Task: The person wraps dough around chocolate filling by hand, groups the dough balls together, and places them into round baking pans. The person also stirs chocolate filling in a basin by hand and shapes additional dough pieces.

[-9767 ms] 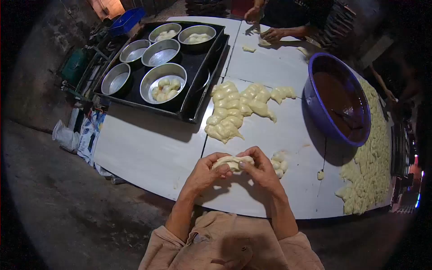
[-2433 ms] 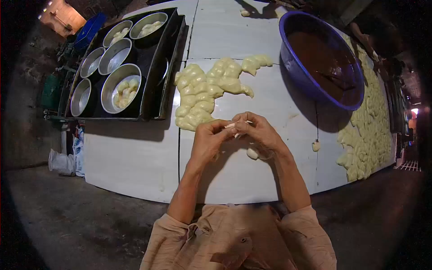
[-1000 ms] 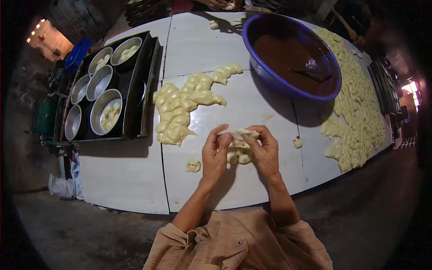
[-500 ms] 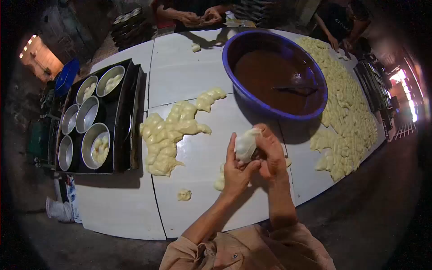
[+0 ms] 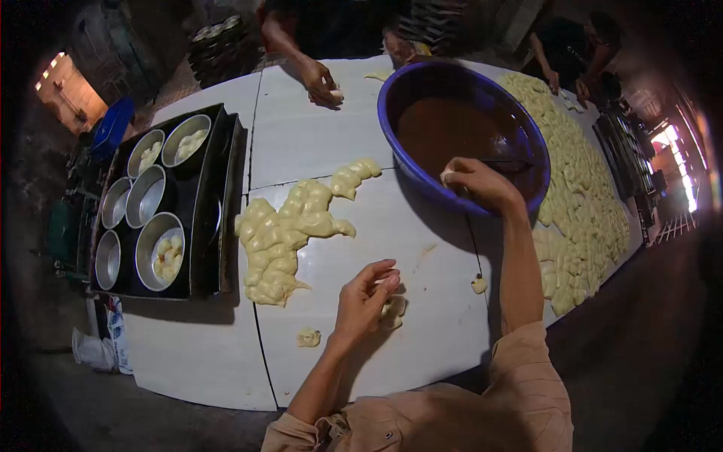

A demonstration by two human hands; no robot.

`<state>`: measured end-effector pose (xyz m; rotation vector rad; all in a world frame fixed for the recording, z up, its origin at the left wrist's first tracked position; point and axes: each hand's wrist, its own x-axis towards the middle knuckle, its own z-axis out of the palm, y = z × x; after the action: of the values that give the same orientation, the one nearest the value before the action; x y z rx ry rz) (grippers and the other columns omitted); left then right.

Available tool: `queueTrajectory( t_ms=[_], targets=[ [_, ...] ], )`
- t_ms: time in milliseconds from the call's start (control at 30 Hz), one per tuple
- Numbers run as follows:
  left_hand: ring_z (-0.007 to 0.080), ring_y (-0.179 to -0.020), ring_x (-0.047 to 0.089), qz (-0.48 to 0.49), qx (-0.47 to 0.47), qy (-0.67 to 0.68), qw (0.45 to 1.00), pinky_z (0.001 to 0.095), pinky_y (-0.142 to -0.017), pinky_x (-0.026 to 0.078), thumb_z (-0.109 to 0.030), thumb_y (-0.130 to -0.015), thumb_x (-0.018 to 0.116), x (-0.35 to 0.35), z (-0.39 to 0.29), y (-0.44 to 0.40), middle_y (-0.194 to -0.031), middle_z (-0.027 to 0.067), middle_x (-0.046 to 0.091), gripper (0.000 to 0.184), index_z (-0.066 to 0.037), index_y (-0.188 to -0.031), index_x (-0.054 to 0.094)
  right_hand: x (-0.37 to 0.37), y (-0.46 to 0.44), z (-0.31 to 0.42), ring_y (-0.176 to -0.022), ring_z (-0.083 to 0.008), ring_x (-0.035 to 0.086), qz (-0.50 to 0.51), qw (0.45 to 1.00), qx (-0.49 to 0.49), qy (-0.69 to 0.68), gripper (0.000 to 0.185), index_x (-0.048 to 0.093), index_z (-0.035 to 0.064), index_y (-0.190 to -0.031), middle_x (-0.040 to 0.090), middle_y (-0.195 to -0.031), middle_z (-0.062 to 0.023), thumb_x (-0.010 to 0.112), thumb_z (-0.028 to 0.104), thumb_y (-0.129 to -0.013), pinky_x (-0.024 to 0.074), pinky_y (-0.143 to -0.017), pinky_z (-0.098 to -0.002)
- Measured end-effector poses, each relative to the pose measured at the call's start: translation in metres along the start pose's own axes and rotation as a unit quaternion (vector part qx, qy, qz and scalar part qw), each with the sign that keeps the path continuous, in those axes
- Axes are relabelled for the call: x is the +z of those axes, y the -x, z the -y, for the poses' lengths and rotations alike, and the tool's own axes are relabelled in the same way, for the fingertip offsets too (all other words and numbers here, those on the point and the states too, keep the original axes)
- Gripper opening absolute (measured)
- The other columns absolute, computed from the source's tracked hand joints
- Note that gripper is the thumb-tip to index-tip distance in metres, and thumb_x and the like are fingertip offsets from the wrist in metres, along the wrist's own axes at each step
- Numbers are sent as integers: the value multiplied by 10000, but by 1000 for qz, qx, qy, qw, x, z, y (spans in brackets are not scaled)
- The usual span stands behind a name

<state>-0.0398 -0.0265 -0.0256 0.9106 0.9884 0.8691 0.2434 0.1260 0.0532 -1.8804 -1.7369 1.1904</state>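
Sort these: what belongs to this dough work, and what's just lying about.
In the job:
dough on the table
bowl, right hand over it
pans, three holding dough
tray under them

Apparently just lying about:
white bag
blue tub

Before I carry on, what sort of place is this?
Most likely a bakery workroom: dough pieces on the white table, round metal pans in a black tray, and a purple basin of brown mixture.

Purple basin, pale yellow dough
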Motion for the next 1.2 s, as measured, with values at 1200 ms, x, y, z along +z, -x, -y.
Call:
queueTrajectory(
  t_ms=[1200],
  targets=[
    [144,-852,683,-66,27,94,993,277,-731,583,-286,-910,721,-36,-47,-1,-993,81,704,377,-1,-1152,669,189,108,41,-850,-111,577,-39,928,-251,-274,225,697,31,-1087,670,-994,-50,709,106,-876,462,-715,-246]
  ],
)
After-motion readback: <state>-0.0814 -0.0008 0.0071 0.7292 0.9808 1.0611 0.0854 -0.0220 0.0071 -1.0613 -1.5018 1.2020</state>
